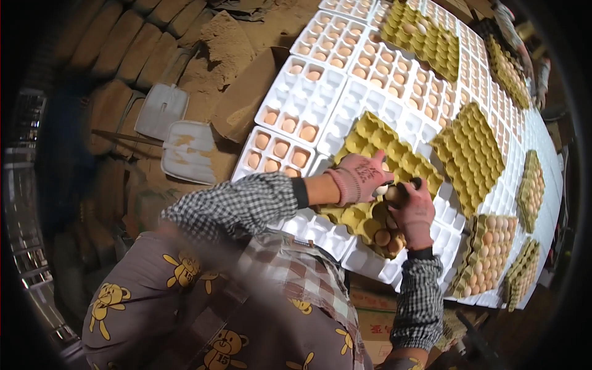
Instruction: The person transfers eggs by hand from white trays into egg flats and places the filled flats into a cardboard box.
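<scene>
- Left hand (362, 177) in a pink glove hovers over the yellow pulp egg tray (382, 185), fingers curled loosely together; whether it grips anything, I cannot tell.
- Right hand (414, 213), also gloved in pink, is clamped on a dark egg (394, 195) held just above that same tray, right beside the left hand's fingertips.
- In the tray's near corner sit a few brown eggs (385, 236), partly hidden by the right wrist.
- All around: white plastic trays (311, 102), some cups filled with pale tan eggs, many cups bare.
- More yellow trays lie on top of the white ones, one just right of the hands (468, 154), another far up the table (422, 34).
- A full tray of tan eggs (490, 250) sits near the right edge, well apart from the hands.
- Left of the table, two pale flat shovels (179, 132) rest on sandy brown ground, beside an open cardboard box (246, 98).
- Stacked sacks (132, 46) curve along the dim wall behind.
</scene>
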Demonstrator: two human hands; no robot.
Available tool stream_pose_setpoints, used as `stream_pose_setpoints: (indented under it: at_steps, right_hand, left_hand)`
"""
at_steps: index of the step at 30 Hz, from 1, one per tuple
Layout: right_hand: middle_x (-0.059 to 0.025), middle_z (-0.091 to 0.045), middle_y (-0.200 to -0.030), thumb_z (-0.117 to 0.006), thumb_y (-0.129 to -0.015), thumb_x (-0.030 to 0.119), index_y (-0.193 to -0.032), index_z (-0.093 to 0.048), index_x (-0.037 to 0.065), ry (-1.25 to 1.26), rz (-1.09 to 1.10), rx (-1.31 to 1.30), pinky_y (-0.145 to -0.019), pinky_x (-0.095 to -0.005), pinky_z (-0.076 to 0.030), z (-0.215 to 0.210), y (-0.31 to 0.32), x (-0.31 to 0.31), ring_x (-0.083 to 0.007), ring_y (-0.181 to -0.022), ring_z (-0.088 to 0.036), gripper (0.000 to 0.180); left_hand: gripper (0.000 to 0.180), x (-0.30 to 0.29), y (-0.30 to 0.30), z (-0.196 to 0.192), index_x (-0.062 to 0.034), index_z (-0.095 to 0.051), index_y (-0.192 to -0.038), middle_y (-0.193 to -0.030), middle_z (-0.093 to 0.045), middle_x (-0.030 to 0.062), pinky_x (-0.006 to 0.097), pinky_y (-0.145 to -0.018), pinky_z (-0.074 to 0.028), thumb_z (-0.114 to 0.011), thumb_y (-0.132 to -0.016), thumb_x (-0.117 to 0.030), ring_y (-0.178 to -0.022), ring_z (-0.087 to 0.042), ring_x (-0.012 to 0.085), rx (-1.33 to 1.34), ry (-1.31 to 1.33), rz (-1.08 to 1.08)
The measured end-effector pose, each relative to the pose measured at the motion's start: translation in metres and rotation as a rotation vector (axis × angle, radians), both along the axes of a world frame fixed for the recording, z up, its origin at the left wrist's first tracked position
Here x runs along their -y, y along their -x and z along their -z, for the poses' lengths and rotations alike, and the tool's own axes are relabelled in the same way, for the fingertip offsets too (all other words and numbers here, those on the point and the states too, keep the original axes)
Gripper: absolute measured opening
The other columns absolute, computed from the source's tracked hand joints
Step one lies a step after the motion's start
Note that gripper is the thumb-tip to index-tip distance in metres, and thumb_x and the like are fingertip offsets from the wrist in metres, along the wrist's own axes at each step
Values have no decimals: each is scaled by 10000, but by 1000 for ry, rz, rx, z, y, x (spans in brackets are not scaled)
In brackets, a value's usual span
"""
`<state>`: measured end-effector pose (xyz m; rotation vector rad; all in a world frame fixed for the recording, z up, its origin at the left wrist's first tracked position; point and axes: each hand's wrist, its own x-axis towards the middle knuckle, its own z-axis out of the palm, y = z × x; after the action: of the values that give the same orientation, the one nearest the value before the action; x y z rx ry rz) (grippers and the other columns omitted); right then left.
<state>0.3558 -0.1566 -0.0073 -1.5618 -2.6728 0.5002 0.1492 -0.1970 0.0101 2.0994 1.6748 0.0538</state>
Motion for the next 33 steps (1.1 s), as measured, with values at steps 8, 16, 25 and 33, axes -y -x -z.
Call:
stream_pose_setpoints:
  at_steps: [8, 16, 25, 33]
  right_hand:
    - [-78, -647, -1130, -807, -786, 172, -1249, -626, 16, 663, 290, -1020, -877, -316, -525, -18, 118, -4, -188, -1006, -643, 521]
    - [-73, -563, -1262, -800, -715, 265, -1135, -688, 233, -46, 187, -529, -866, -398, -529, 52, 275, -45, -305, -1048, -636, 436]
    - [-41, -566, -1319, -777, -732, 231, -1272, -641, 270, -126, 81, -393, -1030, -479, -363, 90, 287, -14, -320, -1211, -504, 558]
    - [-176, -506, -1364, -785, -702, 212, -1328, -564, 132, -13, 2, -610, -1083, -481, -339, 14, 181, 17, -365, -1267, -466, 669]
  left_hand:
    - [525, -13, 213, 66, -252, -620, -1243, -1272, -500, 160, 436, -908, -519, -777, -750, -340, -1121, -579, 336, -23, -433, -816]
    - [670, 0, 244, 89, -227, -487, -1398, -1404, -430, 138, 441, -945, -497, -724, -784, -348, -1185, -560, 331, 100, -333, -732]
    - [610, 31, 240, 134, -153, -506, -1388, -1463, -447, 124, 498, -1159, -239, -668, -804, -229, -1359, -392, 316, 18, -379, -685]
    - [444, 44, 240, 104, -69, -604, -1241, -1249, -598, 156, 440, -953, -470, -700, -811, -127, -1123, -575, 350, 55, -720, -658]
